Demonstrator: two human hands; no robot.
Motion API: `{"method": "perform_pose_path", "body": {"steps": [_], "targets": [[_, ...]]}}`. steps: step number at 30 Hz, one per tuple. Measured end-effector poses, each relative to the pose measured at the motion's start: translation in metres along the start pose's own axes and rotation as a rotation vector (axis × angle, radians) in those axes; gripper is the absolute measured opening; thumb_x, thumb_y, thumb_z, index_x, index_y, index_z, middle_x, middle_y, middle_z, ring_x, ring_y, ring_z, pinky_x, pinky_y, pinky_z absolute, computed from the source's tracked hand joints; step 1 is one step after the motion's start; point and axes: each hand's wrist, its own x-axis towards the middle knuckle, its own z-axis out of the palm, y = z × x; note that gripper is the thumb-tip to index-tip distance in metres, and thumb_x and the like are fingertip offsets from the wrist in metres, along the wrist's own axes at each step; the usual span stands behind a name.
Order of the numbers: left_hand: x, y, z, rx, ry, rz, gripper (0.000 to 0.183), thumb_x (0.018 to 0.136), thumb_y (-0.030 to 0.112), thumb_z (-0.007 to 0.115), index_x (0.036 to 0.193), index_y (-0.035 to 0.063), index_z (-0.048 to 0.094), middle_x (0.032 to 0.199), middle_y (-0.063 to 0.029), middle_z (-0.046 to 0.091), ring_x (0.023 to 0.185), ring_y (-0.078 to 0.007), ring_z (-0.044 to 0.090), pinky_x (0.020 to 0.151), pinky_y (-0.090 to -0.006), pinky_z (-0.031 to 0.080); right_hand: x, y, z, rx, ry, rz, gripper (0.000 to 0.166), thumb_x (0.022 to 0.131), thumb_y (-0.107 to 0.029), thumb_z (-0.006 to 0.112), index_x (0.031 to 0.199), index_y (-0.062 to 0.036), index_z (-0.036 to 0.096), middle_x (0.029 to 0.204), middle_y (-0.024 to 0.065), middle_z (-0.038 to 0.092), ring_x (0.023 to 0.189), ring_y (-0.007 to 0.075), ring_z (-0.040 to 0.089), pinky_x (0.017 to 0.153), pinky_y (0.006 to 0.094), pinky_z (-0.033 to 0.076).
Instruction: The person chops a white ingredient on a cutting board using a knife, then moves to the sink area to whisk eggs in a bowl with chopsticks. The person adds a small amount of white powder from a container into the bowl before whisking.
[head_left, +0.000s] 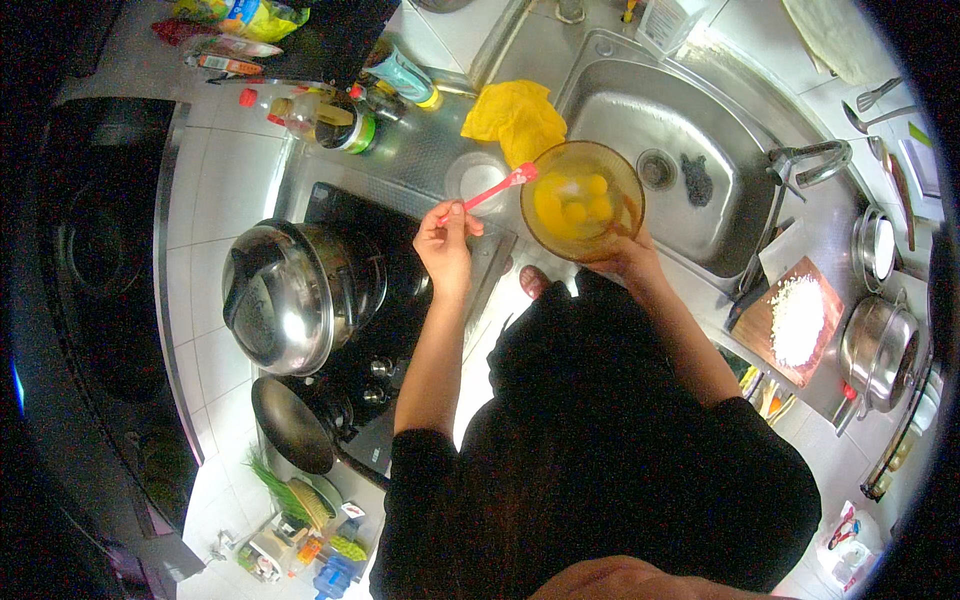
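My right hand (622, 251) holds the rim and side of an amber glass bowl (530, 225), near the edge of the sink. Several raw egg yolks (574, 210) lie in the bowl. Between the fingers of my left hand (448, 244) is a small pink plastic spoon (491, 193), its head beside the bowl's left rim with some white stuff on it. Beneath the spoon, a round container of white granules (480, 180) stands on the steel counter. A yellow cloth (517, 116) lies just behind the bowl.
The steel sink (600, 97) and faucet (817, 161) are at the right. Chopped white food (799, 319) covers a wooden board (757, 322). To the left, a lidded steel pot (285, 300) and a frying pan (292, 427) are on the black stove. Bottles (349, 131) stand at the back left.
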Motion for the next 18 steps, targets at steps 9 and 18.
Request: {"method": "perform_pose_path", "body": {"steps": [9, 18], "targets": [[0.02, -0.056, -0.03, -0.093, 0.295, -0.268, 0.011, 0.089, 0.014, 0.06, 0.09, 0.0032, 0.056, 0.07, -0.0048, 0.058, 0.059, -0.0127, 0.057, 0.055, -0.0245, 0.049, -0.013, -0.007, 0.0, -0.077, 0.039, 0.063, 0.074, 0.079, -0.003, 0.046, 0.144, -0.0161, 0.012, 0.134, 0.0178, 0.04, 0.096, 0.0353, 0.062, 0.065, 0.0356, 0.058], [0.033, -0.101, -0.025, 0.062, 0.246, -0.473, 0.021, 0.087, 0.004, 0.053, 0.105, -0.0063, 0.049, 0.078, -0.0134, 0.058, 0.055, -0.0191, 0.06, 0.045, -0.0276, 0.052, -0.015, -0.008, -0.019, -0.043, 0.069, -0.012, 0.068, 0.077, -0.007, 0.053, 0.138, -0.0112, 0.024, 0.12, 0.016, 0.051, 0.089, 0.029, 0.063, 0.07, 0.0378, 0.057]]}}
